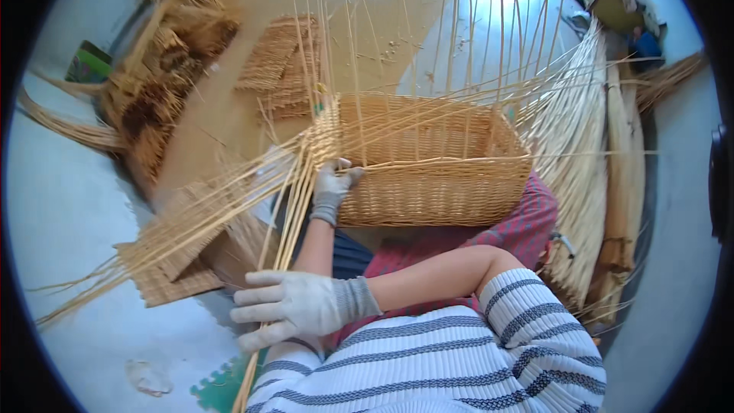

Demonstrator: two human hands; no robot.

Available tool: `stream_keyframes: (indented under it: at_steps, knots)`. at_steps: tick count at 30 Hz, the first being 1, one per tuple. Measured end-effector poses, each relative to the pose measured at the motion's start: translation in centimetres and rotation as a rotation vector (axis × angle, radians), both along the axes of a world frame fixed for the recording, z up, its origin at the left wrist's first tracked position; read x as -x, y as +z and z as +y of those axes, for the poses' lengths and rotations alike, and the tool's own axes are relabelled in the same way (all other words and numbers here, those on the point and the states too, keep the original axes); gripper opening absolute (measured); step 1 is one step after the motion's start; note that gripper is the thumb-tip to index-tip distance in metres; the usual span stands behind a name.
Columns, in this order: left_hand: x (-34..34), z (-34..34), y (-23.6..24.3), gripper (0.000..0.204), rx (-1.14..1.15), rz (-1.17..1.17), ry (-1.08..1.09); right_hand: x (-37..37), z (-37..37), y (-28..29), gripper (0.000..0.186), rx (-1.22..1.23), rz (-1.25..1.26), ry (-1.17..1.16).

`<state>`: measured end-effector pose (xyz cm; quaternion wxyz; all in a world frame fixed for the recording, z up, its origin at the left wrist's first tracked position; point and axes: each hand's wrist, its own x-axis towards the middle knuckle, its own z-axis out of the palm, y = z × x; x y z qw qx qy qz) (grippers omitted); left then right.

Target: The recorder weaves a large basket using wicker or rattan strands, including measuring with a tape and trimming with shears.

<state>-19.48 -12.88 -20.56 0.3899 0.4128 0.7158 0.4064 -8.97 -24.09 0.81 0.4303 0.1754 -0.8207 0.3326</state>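
A rectangular wicker basket (436,195) rests over my lap, with long upright rods (501,23) rising from its far side. My left hand (332,186), in a pale glove with a grey cuff, is closed on the basket's near left corner, thumb at the rim. From that corner several long loose rods (287,218) fan out to the left and down toward me. My right hand (294,307), gloved as well, reaches across my body to the left. Its fingers are stretched and spread over the downward rods, which pass beneath the palm.
Flat woven panels (279,61) lie on the floor beyond the basket, and others (176,256) lie at the left. Brown bundled material (164,69) is heaped at the far left. A long bundle of pale strands (577,145) lies at the right. A green mat piece (222,386) shows at lower left.
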Motion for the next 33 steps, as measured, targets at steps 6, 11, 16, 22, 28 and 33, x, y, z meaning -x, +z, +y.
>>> stream_keyframes:
  at_steps: [6, 11, 16, 22, 28, 33]
  knots:
    - [-0.2, -0.6, 0.1, 0.025, -0.046, -0.282, -0.008, -8.7, 8.5, -9.2, 0.029, 0.903, -0.699, -0.533]
    - [-0.4, -0.5, 0.9, 0.016, -0.182, -0.082, -0.062, -6.4, 23.7, -14.1, 0.021, 1.682, 0.104, -0.471]
    - [-0.9, 0.0, 1.6, 0.023, -0.043, -0.147, 0.0, 1.6, 33.3, -6.8, 0.032, 0.843, -0.199, -0.63]
    - [-0.6, 0.2, 1.7, 0.021, -0.134, -0.1, -0.053, 7.9, 36.2, -2.5, 0.02, -0.656, -1.157, -1.123]
    - [-0.3, 0.5, -0.8, 0.02, -0.388, -0.225, 0.015, -1.5, 20.0, -8.6, 0.02, 0.265, -0.616, -0.845]
    - [-0.4, 0.2, 0.0, 0.014, -0.112, -0.186, -0.028, -12.1, 13.3, -14.0, 0.012, 1.305, -0.218, -0.989]
